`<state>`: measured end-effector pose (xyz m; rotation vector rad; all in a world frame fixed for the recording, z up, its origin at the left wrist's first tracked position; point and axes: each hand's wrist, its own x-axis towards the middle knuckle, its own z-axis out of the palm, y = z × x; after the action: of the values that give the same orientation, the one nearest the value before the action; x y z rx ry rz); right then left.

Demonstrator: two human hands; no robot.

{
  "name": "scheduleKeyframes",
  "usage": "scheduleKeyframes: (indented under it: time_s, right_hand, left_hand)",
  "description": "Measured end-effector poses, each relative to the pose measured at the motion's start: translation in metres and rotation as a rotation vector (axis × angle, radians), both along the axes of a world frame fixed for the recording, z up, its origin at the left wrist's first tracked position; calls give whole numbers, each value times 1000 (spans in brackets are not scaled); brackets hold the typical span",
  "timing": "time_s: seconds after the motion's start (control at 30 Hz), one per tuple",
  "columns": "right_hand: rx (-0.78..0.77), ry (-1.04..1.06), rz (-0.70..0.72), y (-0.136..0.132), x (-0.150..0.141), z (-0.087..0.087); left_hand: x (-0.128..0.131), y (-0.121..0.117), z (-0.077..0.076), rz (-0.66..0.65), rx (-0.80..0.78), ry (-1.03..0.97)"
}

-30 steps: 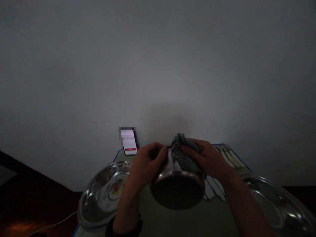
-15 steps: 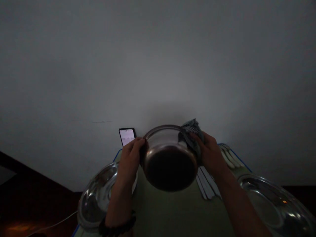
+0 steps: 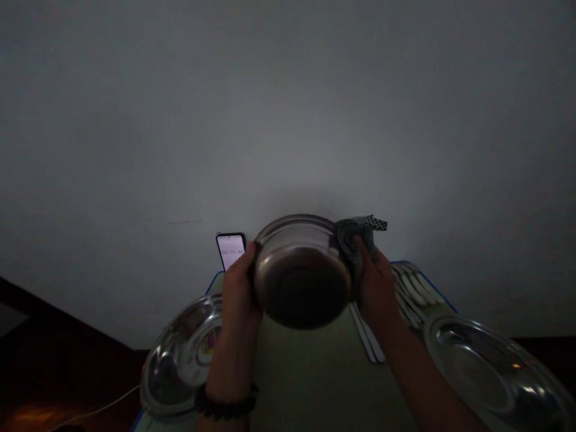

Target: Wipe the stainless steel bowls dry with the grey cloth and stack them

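Note:
A shiny metal pot is held up above the table, tilted so that its dark underside faces me. My left hand is closed on the pot's left side, thumb near the rim. On the opposite side, my right hand grips a bunched black-and-white checked cloth and presses it against the pot wall. One end of the cloth sticks out to the right above the hand. The pot's inside is hidden from me.
Left stands a steel basin with a coloured label; another steel basin stands right. Several pieces of cutlery lie on the green table. A lit phone leans against the grey wall.
The pot has risen and shifted slightly left, showing more of its rim. My left hand moved left to its side; my right hand with the cloth moved up around the pot's right side.

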<state>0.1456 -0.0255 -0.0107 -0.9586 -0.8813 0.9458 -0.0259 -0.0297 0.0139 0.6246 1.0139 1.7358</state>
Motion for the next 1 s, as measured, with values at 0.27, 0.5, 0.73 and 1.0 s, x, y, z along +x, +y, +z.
scheduleKeyframes:
  time_s: [0.27,0.5,0.73,1.0]
  right_hand:
    - [32,290,41,12,-21,-16]
    - [-86,51,219,9,22,2]
    - [-114,171,88,6,3,2]
    - [-5,416,125,4,-47,-28]
  left_hand:
    - [15,-2,10,17,69,-315]
    - [-11,-10,11,-198,-115,123]
    - [-3,-3,0,-86,-26,142]
    - [26,2,-15,394,151,193]
